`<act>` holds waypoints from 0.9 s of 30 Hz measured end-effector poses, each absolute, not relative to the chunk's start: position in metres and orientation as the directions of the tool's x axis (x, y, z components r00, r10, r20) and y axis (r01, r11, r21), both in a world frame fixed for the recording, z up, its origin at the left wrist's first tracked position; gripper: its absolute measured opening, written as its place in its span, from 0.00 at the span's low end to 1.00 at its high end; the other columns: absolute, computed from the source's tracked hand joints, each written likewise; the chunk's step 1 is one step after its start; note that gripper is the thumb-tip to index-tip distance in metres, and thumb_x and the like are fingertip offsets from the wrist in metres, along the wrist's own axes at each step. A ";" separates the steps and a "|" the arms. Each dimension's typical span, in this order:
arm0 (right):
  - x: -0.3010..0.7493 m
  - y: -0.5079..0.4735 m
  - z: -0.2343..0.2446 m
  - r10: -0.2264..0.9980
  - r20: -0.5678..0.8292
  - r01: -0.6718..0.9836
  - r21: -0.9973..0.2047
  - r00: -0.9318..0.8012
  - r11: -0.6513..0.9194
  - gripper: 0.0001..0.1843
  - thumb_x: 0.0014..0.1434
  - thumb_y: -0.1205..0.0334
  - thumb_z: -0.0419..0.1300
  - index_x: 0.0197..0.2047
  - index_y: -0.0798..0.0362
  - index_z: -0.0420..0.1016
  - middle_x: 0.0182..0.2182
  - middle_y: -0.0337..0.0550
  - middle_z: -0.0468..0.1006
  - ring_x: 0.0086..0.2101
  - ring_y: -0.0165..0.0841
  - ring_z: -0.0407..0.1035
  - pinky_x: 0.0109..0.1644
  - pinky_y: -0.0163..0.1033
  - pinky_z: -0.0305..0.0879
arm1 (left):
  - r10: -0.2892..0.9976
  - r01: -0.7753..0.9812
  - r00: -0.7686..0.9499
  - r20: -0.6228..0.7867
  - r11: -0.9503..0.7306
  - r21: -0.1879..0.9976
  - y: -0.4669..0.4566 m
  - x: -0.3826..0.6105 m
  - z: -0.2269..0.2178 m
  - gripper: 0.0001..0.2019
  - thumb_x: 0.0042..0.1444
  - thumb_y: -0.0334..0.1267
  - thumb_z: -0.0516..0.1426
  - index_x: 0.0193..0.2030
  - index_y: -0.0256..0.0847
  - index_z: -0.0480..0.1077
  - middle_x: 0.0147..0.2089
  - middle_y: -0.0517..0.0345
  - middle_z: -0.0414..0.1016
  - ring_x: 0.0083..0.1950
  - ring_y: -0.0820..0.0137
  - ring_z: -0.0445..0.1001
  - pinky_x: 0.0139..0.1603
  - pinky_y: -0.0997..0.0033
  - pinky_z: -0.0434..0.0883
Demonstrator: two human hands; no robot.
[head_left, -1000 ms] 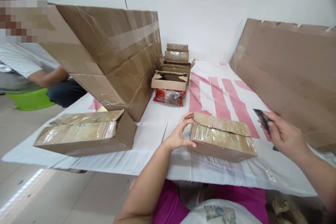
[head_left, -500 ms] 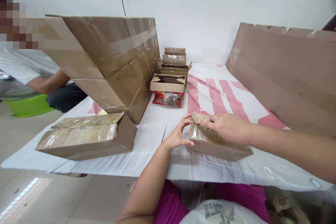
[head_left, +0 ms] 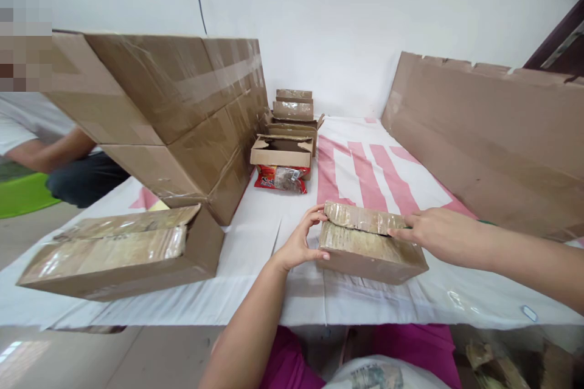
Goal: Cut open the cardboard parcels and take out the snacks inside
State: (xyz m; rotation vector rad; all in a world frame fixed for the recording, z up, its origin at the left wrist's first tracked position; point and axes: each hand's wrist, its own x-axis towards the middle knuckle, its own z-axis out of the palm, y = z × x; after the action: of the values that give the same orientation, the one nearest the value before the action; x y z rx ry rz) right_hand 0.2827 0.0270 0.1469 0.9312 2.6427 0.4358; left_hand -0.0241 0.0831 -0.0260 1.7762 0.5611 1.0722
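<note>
A small taped cardboard box [head_left: 369, 252] lies on the white and pink sheet [head_left: 356, 170] in front of me. My left hand [head_left: 298, 246] grips the box's left end, thumb below and fingers on the top flap. My right hand [head_left: 433, 234] rests on the box's right side. Its fingers are pressed together and point along the seam between the two top flaps. Whatever those fingers hold is hidden.
A large taped carton [head_left: 182, 109] stands tilted at the left, with a long flat box [head_left: 123, 249] in front of it. Open small boxes [head_left: 283, 149] and a red snack packet [head_left: 279, 177] sit at the back. A cardboard sheet [head_left: 493, 146] leans at the right. Another person [head_left: 55, 146] sits far left.
My right hand, which held a dark blade off to the right, came onto the box top and slid right along the seam. My left hand kept its grip. The view shifted slightly.
</note>
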 end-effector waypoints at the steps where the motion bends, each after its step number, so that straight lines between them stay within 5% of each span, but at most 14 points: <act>1: 0.284 0.026 0.148 0.649 -0.162 0.558 0.385 -0.743 0.735 0.33 0.49 0.82 0.51 0.54 0.46 0.73 0.29 0.38 0.77 0.23 0.29 0.69 0.24 0.37 0.46 | 0.751 -0.082 0.511 0.418 -0.442 0.893 0.083 -0.024 -0.026 0.39 0.39 0.54 0.71 0.57 0.49 0.62 0.70 0.45 0.49 0.73 0.49 0.52 0.70 0.48 0.53; 16: 0.241 0.029 0.124 0.620 -0.107 0.497 0.500 -0.777 0.709 0.22 0.61 0.72 0.55 0.58 0.54 0.68 0.33 0.48 0.78 0.29 0.34 0.72 0.29 0.37 0.55 | 0.747 -0.099 0.518 0.416 -0.430 0.897 0.083 -0.023 -0.023 0.38 0.39 0.53 0.72 0.55 0.49 0.62 0.70 0.46 0.48 0.72 0.49 0.52 0.69 0.49 0.55; 27: 0.259 0.022 0.118 0.574 -0.152 0.411 0.555 -0.805 0.723 0.26 0.59 0.74 0.53 0.61 0.58 0.66 0.34 0.50 0.79 0.32 0.37 0.74 0.29 0.38 0.59 | 0.761 -0.065 0.513 0.396 -0.426 0.902 0.083 -0.024 -0.026 0.38 0.39 0.53 0.71 0.56 0.50 0.63 0.71 0.47 0.48 0.73 0.49 0.51 0.69 0.49 0.56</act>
State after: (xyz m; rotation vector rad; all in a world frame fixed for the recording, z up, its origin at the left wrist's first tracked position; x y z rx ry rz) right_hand 0.2587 0.0224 0.1176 0.7693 2.6154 0.7342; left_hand -0.0237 0.0826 -0.0262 1.7717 0.5850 1.0526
